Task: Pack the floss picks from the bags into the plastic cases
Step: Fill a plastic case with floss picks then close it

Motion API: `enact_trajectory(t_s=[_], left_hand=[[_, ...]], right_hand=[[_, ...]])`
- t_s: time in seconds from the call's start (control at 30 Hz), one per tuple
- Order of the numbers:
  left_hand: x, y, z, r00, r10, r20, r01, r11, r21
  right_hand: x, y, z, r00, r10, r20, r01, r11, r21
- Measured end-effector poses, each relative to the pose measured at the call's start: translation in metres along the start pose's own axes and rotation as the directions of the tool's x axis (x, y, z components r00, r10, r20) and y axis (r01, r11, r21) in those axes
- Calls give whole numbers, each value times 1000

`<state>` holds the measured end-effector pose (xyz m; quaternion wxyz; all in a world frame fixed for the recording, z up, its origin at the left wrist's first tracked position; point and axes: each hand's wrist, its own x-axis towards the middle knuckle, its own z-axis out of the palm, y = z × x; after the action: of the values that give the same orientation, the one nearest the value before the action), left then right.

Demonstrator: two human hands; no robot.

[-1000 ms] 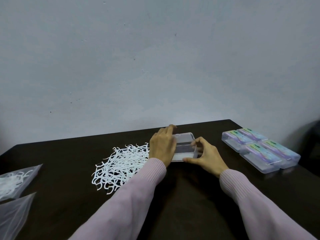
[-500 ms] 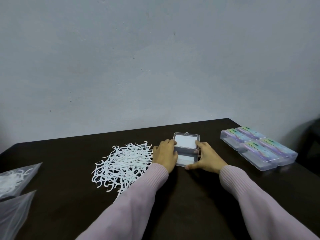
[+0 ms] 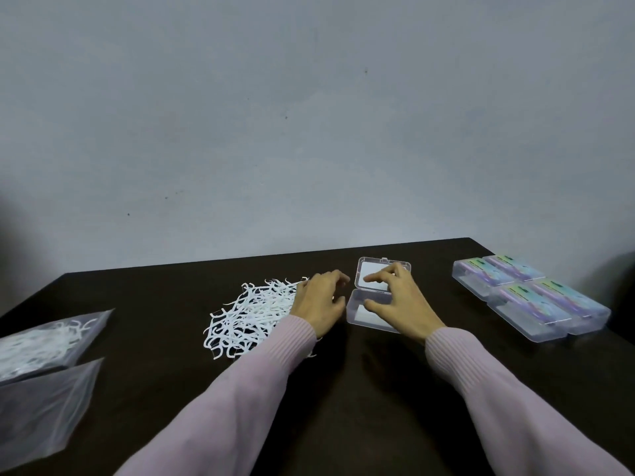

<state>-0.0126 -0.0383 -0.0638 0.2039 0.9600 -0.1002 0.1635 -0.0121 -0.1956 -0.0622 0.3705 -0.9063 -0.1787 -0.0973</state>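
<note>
While both hands (image 3: 360, 297) hover relaxed (empty) — case (image 3: 372, 316) lies open.

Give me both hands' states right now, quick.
Left hand: open, holding nothing, over the floss picks.
Right hand: open, fingers spread over the open case, gripping nothing.

Plain indoor packing spot, type unclear: bare grey wall (image 3: 309, 115), dark surface (image 3: 171, 338) with bulk floss picks (image 3: 251, 310), stacked cases (image 3: 529, 297).
</note>
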Motion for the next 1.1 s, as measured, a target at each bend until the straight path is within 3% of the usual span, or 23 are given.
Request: enact_trajectory(t_s=[0.17, 0.33, 0.57, 0.7, 0.8, 0.93, 1.1], left_hand=[[-18, -31, -27, 999, 19, 45, -19, 1000, 2], [-36, -73, -53, 993, -57, 100, 60, 998, -25], [-58, -117, -77, 972, -164, 171, 156, 986, 56], [-63, -130, -78, 955, -165, 247, 172, 985, -9], [-62, -132, -75, 950, -166, 265, 176, 984, -15], [-62, -131, -72, 978, -142, 152, 153, 986, -61], [-63, -133, -66, 992, -125, 19, 126, 987, -99]], right_hand=[[6, -14, 19, 994, -90, 59, 91, 996, -21], [16, -32, 39, 965, -210, 160, 228, 968, -103], [29, -59, 69, 911, -222, 347, 280, 952, -127], [35, -66, 81, 874, -200, 443, 313, 929, -199], [40, -68, 87, 888, -220, 405, 335, 911, -240], [44, -67, 87, 914, -297, 275, 364, 901, -236], [46, -61, 87, 919, -330, 215, 370, 911, -184]])
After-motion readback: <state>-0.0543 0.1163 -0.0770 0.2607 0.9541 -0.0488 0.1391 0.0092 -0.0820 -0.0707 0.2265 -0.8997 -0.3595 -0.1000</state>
